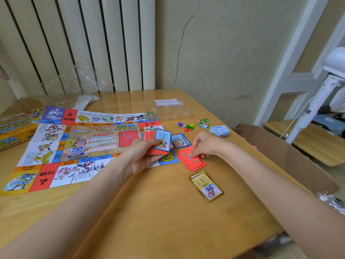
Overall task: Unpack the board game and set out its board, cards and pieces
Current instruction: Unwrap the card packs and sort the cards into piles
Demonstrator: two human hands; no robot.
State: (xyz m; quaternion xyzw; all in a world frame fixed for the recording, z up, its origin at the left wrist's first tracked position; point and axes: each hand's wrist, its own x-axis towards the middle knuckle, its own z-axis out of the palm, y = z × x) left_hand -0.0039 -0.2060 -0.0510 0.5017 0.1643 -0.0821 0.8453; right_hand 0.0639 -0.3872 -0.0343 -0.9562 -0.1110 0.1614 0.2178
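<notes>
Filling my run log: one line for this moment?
left hand: holds card stack | right hand: on red cards | board: unfolded

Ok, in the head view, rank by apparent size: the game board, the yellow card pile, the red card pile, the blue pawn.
1. Game board, by far.
2-3. Red card pile and yellow card pile: look alike, and the yellow sits nearer the camera, so unranked.
4. Blue pawn.

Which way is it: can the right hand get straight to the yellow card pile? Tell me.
Probably yes. The yellow card pile lies in the open on the table, just nearer the person than the right hand, which touches the red cards. Nothing lies between.
</notes>
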